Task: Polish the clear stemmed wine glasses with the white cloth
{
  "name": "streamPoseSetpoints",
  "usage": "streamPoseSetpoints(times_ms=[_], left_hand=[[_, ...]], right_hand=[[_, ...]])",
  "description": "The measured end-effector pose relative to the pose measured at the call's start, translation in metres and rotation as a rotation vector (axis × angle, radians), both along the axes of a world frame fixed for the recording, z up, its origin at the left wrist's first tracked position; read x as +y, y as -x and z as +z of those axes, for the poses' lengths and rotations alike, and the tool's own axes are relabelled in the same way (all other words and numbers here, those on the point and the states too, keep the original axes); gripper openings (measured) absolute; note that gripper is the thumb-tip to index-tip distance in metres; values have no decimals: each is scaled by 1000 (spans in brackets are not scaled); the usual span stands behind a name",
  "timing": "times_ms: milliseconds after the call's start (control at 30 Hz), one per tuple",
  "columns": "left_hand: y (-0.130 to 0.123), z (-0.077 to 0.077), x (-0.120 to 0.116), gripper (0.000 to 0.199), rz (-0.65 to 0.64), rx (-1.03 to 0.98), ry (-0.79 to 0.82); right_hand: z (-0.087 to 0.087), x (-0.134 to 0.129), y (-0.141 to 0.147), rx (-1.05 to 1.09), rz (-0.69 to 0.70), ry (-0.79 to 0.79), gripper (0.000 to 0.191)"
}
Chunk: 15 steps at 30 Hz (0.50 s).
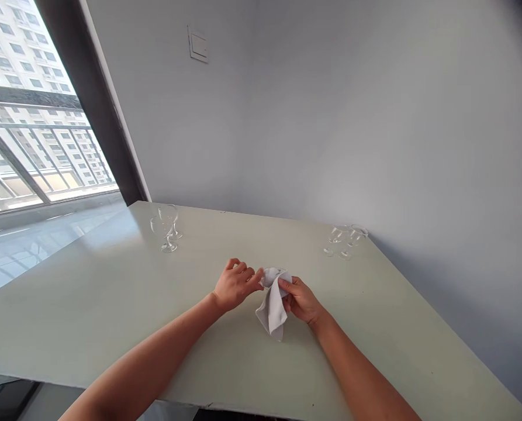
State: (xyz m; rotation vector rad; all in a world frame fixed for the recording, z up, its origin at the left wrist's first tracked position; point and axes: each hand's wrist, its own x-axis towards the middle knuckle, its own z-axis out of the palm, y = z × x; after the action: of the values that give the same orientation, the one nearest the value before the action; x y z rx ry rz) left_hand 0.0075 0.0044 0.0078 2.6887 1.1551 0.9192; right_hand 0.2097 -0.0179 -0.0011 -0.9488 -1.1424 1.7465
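Near the far left corner of the desk [234, 374] stand 2 stemmed glasses [166, 233], seemingly overlapping in view. Further right, around the desk's middle, the left hand [238, 285] has bent fingers; its tips reach a clear shape [263, 279] at the cloth's left edge, but I cannot tell how firmly it grips. The white cloth [273, 310] hangs in folds from the right hand [300, 299], which pinches it by the thumb. Near the far right corner stand 2 more glasses [354, 237]. If the clear shape is glass, a weak left grip or slippery cloth could drop it onto the desk
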Motion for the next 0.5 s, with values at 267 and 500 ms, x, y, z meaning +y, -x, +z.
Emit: streamPoseSetpoints(times_ms=[267,500], left_hand=[[-2,10,-2,59,-248,-189,1092],[-7,9,-5,34,-18,-56,307]], right_hand=[[38,-16,-19,-331,341,-204,28],[12,1,-15,-131,-116,-36,34]])
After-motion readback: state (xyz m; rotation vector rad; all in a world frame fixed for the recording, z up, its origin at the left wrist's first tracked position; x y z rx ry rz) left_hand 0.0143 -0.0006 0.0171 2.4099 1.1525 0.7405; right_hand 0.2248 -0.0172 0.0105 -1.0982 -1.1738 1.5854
